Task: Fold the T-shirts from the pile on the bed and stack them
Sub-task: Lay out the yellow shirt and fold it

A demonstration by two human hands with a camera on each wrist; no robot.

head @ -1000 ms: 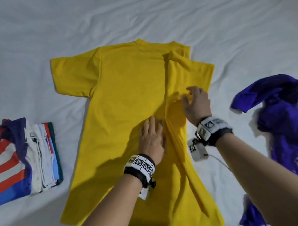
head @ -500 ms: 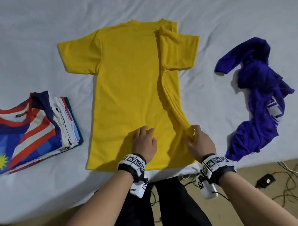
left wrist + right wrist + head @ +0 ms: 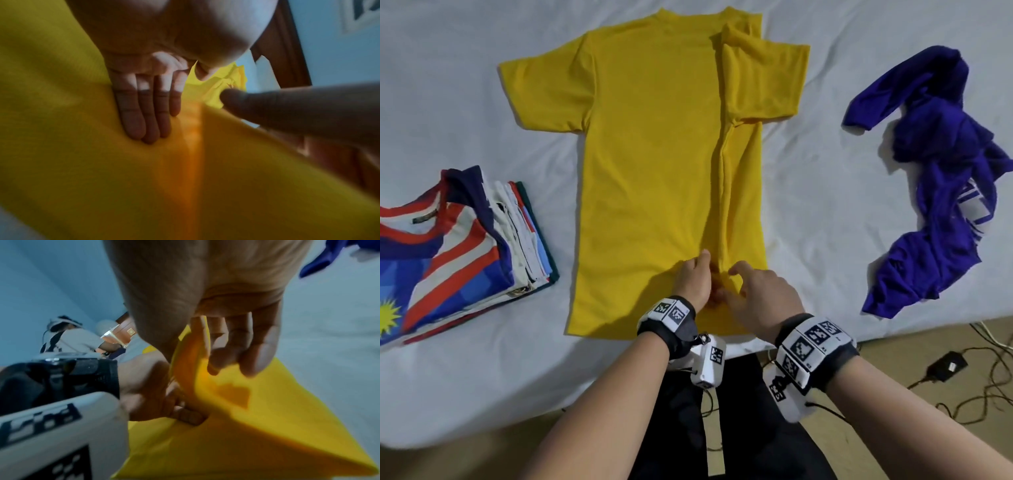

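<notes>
A yellow T-shirt (image 3: 654,154) lies flat on the white bed sheet (image 3: 482,377), neck away from me. Its right side is folded in along a raised lengthwise crease, and the right sleeve (image 3: 767,78) sticks out to the right. My left hand (image 3: 693,281) presses the cloth near the hem with straight fingers (image 3: 144,116). Right beside it, my right hand (image 3: 750,291) pinches the folded edge between thumb and fingers (image 3: 226,350) and holds it slightly lifted.
A stack of folded shirts (image 3: 448,246), striped red, white and blue on top, sits at the left. A crumpled purple shirt (image 3: 945,171) lies at the right. The bed's edge runs just below the hem; a power adapter (image 3: 947,365) and cables lie on the floor.
Both hands have slid down the shirt from its middle to the hem. My right hand has then brought the folded edge leftward until it meets my left hand.
</notes>
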